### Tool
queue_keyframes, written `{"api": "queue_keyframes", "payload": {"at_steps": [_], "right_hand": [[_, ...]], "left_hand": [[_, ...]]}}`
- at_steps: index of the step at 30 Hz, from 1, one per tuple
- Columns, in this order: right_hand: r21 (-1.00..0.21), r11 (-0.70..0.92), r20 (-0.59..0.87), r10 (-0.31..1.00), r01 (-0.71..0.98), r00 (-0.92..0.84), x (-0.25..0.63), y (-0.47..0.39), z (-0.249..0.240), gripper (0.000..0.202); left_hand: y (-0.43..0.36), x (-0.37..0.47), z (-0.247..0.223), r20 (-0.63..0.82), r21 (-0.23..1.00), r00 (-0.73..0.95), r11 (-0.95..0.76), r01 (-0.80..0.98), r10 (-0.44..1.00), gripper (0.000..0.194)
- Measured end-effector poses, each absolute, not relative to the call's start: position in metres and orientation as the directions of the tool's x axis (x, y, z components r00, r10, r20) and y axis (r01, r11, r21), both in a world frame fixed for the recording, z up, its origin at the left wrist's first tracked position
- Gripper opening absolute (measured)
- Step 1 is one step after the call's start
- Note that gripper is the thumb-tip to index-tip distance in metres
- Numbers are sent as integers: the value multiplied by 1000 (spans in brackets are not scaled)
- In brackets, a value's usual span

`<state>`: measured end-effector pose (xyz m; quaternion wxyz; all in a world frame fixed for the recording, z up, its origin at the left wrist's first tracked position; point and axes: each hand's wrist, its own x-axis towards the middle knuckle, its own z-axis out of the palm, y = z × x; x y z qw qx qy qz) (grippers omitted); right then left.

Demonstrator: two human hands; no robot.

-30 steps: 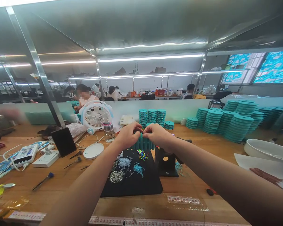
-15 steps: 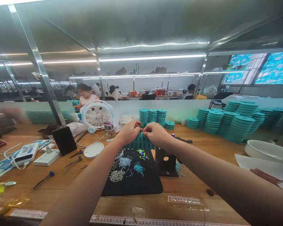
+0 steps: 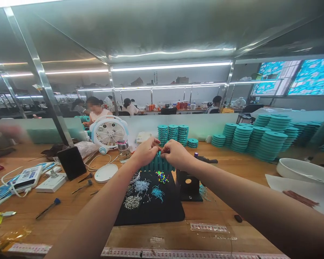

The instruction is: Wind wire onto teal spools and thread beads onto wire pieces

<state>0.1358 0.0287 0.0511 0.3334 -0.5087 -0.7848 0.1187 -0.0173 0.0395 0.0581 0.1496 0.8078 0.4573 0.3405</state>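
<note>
My left hand (image 3: pixel 146 151) and my right hand (image 3: pixel 177 154) meet at the back of a black mat (image 3: pixel 162 215), fingertips pinched close together. Whatever sits between the fingers is too small to make out. Just beneath them stands a row of teal discs (image 3: pixel 156 166) on edge, partly covered by the hands. On the mat lie a heap of small silver pieces (image 3: pixel 133 202), pale blue bits (image 3: pixel 141 186), multicoloured beads (image 3: pixel 162 177) and short teal strands (image 3: pixel 158 193). A few loose pins (image 3: pixel 147 196) are scattered between the heaps.
Right of the mat is a black stand (image 3: pixel 190 187) with a round hole. Stacks of teal discs (image 3: pixel 271 145) fill the back right, near a white basin (image 3: pixel 307 171). To the left are a fan (image 3: pixel 109 133), a glass bottle (image 3: pixel 123 151), a white lid (image 3: pixel 106 173) and a black tablet-like panel (image 3: pixel 71 163).
The whole view has shifted slightly, so the scene sits a little further left. Both hands stay pinched over the teal discs, with only a small shift of the fingers.
</note>
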Motion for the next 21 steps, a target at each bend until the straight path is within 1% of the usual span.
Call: {"api": "queue_keyframes", "payload": {"at_steps": [4, 8, 11, 13, 15, 17, 18, 19, 21], "right_hand": [[-529, 448, 398, 881, 720, -255, 136, 30, 52, 8], [-523, 474, 426, 865, 708, -264, 136, 20, 48, 12], [-506, 513, 467, 839, 694, -279, 137, 7, 41, 18], [-495, 539, 496, 819, 681, -288, 141, -2, 36, 19], [-480, 563, 531, 797, 673, -288, 148, -9, 30, 20], [-417, 591, 588, 755, 690, -291, 157, -12, 25, 26], [-368, 600, 611, 732, 710, -301, 161, -12, 22, 32], [-316, 602, 619, 716, 733, -321, 164, -10, 20, 41], [-241, 595, 588, 718, 767, -372, 169, -5, 16, 60]], "left_hand": [[39, -18, 56, 438, 542, 363, -564, 623, 822, 35], [24, -20, 49, 482, 514, 376, -603, 610, 791, 45], [8, -23, 40, 532, 430, 411, -654, 623, 741, 54], [0, -27, 35, 562, 343, 451, -692, 635, 693, 53], [-4, -30, 32, 574, 288, 493, -725, 626, 654, 49], [-5, -33, 30, 581, 272, 523, -755, 597, 624, 44], [-4, -34, 29, 586, 269, 531, -765, 584, 612, 42], [-3, -34, 27, 598, 265, 532, -774, 575, 600, 39], [-1, -34, 23, 635, 250, 519, -789, 562, 572, 32]]}}
